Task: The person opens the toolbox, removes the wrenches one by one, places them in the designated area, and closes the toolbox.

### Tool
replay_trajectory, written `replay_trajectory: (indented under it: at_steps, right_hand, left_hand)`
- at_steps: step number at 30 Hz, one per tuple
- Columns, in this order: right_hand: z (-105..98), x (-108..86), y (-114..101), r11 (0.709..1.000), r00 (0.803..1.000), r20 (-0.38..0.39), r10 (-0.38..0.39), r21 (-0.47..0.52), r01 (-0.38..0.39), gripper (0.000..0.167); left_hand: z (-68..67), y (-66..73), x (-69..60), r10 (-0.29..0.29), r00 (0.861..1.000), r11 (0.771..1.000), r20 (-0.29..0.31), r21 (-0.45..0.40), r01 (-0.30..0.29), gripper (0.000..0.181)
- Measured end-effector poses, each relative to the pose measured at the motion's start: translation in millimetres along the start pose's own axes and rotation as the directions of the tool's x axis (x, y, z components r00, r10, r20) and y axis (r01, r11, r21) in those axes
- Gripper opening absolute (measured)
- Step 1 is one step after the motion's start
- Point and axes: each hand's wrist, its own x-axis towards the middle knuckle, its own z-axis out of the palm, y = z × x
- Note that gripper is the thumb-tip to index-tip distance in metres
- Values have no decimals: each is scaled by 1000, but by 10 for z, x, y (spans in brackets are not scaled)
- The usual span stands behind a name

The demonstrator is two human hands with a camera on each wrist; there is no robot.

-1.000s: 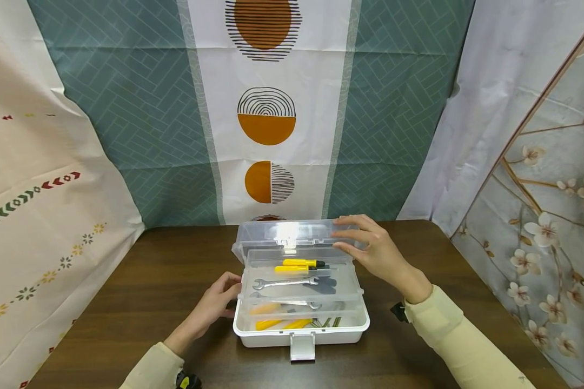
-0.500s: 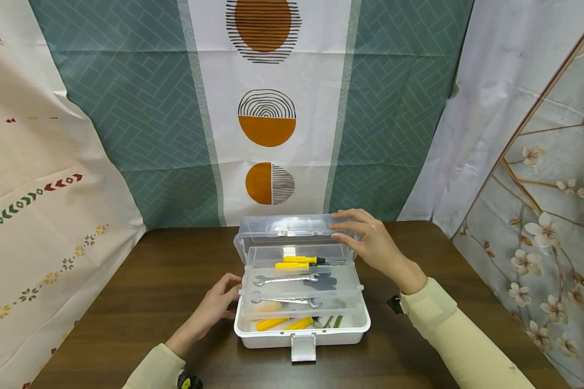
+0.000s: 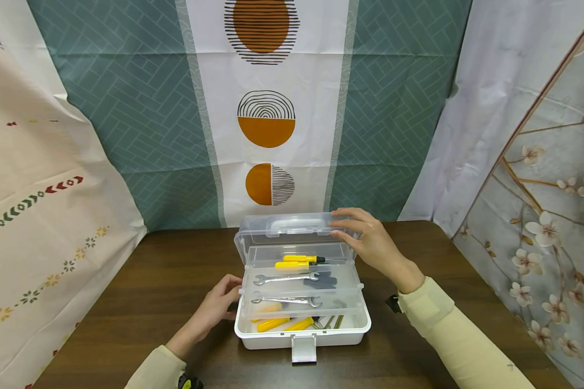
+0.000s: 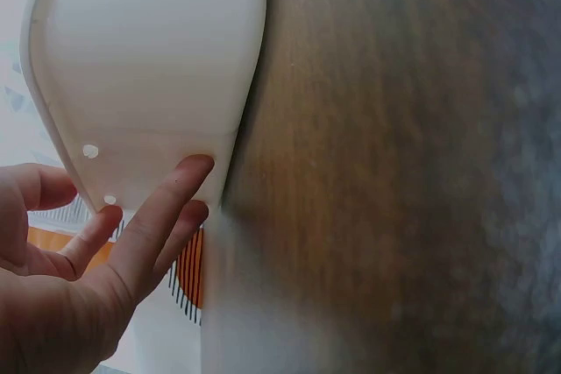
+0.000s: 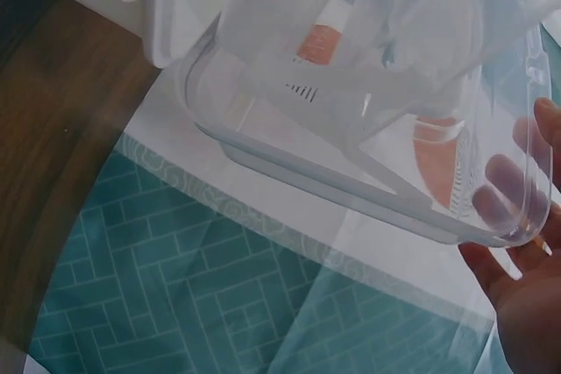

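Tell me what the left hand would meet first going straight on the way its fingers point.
The left hand would likely meet the box first, at its side; the fingers seem to touch it, though depth leaves that unsure.

The dark brown wooden bench (image 3: pixel 185 265) is marked with thin lines, and some light is thrown back from its top. The white box (image 3: pixel 267 342) is set flat on it.

The far side of the white toolbox (image 3: pixel 263 342) is blocked by the raised clear lid (image 3: pixel 258 225), gripped at right by the right hand (image 3: pixel 377 246). The left wall is obstructed by the left hand (image 3: pixel 214 303). The bottom compartment (image 3: pixel 352 323) can be entered from above, near the front.
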Motion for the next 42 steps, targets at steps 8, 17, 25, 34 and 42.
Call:
replay_trajectory:
  at_steps: [8, 17, 25, 34, 42]
  right_hand:
    - [53, -13, 19, 996, 996, -86, 0, -88, -7, 29]
    - [84, -19, 49, 993, 986, -149, 72, -85, -86, 28]
    - [49, -59, 135, 988, 967, -201, 156, 27, -154, 23]
    - [45, -101, 209, 964, 941, -219, 259, 125, -236, 25]
    - [55, -187, 331, 898, 896, -172, 410, 251, -362, 25]
  left_hand:
    - [1, 6, 3, -1, 1000, 1000, 6, -9, 1, 26]
    - [19, 19, 7, 5, 1000, 1000, 11, -6, -5, 26]
    - [22, -10, 31, -1, 1000, 1000, -11, 6, 1, 27]
    - [16, 11, 16, -1, 1000, 1000, 1, 5, 1, 27]
    - [3, 14, 0, -15, 1000, 1000, 0, 1, 15, 24]
